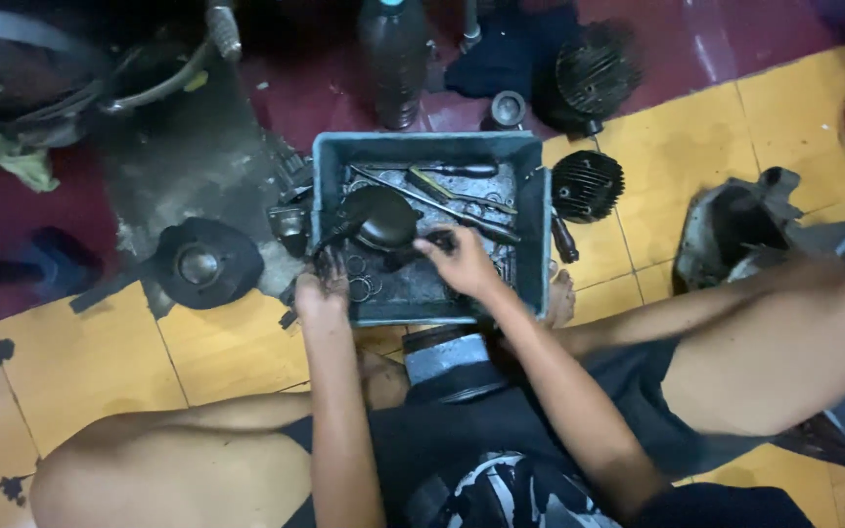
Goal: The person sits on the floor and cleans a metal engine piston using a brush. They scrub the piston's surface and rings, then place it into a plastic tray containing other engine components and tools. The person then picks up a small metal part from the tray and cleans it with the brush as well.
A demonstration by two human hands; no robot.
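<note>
Grey metal parts tray (pixel 530 210), rectangular, set on a tiled floor of yellow (pixel 677 147) and dark red, directly before a seated person's knees.

Contents: one dark rounded engine cover (pixel 380 217), left of centre; several loose metal rings (pixel 359 279) on the oily tray floor near the front left corner; a black-handled screwdriver (pixel 457 170) along the back wall; long flat hand tools (pixel 442 200), crossed diagonally behind the cover; small dark parts at the right, too dim to name.

Left hand (pixel 322 288): grease-blackened, at the tray's front left corner, fingers reaching up to the lower left edge of the engine cover and touching it. Whether they clasp it cannot be told.

Right hand (pixel 462 262): inside the tray, just right of the cover, fingers curled around a small dark part (pixel 439 241) that lies beside the cover's right edge.

Around the tray: a round black flanged engine part (pixel 198 264) on the left, apart from the tray; a finned cylinder (pixel 587 186) just beside the right wall, a second finned cylinder (pixel 594 73) further back; a dark plastic bottle (pixel 395 59) standing upright behind the tray; a grey engine casing (pixel 735 230) well to the right.
</note>
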